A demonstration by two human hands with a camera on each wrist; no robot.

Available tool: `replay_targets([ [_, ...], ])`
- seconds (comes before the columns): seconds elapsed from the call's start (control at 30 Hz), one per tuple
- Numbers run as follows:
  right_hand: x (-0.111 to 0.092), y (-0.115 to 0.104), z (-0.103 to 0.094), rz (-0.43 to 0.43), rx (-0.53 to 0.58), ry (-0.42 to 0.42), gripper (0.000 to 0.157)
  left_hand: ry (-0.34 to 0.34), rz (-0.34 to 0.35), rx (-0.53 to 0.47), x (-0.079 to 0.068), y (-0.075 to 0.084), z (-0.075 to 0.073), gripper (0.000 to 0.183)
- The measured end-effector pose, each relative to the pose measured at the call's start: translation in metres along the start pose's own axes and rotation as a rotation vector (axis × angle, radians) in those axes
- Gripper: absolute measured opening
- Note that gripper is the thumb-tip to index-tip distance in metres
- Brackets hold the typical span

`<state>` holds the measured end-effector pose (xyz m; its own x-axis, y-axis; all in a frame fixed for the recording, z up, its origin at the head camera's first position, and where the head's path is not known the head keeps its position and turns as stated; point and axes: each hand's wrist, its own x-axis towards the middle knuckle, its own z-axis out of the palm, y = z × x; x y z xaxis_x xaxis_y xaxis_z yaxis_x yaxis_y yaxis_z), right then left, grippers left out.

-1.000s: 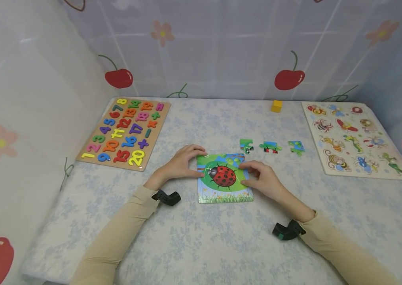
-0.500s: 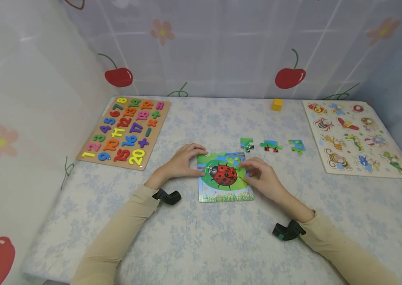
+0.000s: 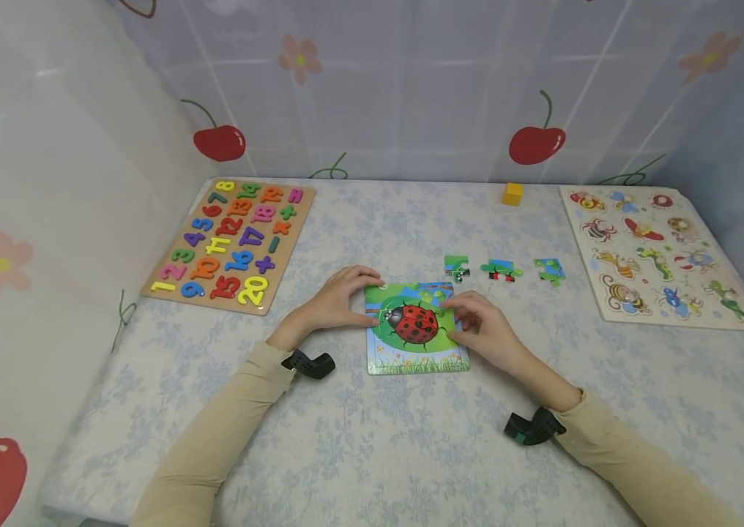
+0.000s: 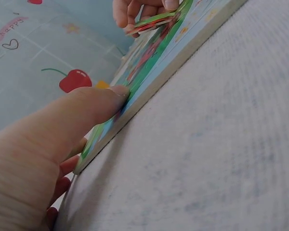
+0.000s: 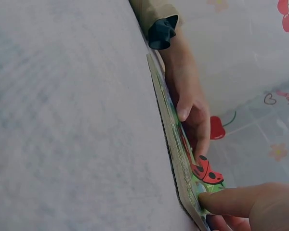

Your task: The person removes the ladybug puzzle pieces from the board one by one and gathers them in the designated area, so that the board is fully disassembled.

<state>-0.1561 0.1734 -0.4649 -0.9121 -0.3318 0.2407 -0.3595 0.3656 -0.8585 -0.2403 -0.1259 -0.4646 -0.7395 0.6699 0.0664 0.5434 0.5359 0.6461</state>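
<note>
A square ladybird jigsaw board (image 3: 411,366) lies flat on the table in front of me. My left hand (image 3: 339,301) holds its left side, with the thumb (image 4: 103,103) on the board's top face and the fingers round the far left corner. Over the board's right part, my right hand (image 3: 487,329) pinches a jigsaw piece (image 5: 207,171) with red, black-spotted ladybird print. That piece is tilted up from the board in both wrist views. Beyond the board, three loose jigsaw pieces lie in a row: a left one (image 3: 456,268), a middle one (image 3: 502,270) and a right one (image 3: 550,271).
A wooden number board (image 3: 230,249) lies at the back left. On the right is an insect puzzle board (image 3: 662,256). A small yellow block (image 3: 512,194) sits near the back edge. The tablecloth (image 3: 359,439) has a pale blue floral print, and patterned curtains (image 3: 378,95) surround the table.
The piece in the right hand has shifted, and its ladybird print now stands out of line with the board's picture. The left hand stays on the board; the loose pieces have not moved.
</note>
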Motion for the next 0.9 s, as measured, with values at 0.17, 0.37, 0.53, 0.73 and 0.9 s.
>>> replay_targets([
  [0.17,0.0,0.0,0.0,0.051,-0.013,-0.014,0.041,-0.006,0.001,-0.006,-0.001,0.0,0.0,0.068],
  [0.37,0.0,0.002,-0.001,0.115,0.079,0.007,0.035,-0.044,-0.006,-0.002,-0.001,0.011,0.0,0.068],
  [0.53,0.0,0.002,-0.002,0.147,0.137,0.027,0.032,-0.094,0.119,0.135,-0.001,0.044,0.002,0.047],
  [0.73,0.001,0.0,-0.002,0.157,0.15,0.032,0.032,-0.296,0.186,0.25,-0.009,0.082,0.014,0.04],
  [0.9,0.001,0.0,-0.002,0.173,0.147,0.032,0.032,-0.38,0.09,0.343,-0.014,0.093,0.026,0.051],
])
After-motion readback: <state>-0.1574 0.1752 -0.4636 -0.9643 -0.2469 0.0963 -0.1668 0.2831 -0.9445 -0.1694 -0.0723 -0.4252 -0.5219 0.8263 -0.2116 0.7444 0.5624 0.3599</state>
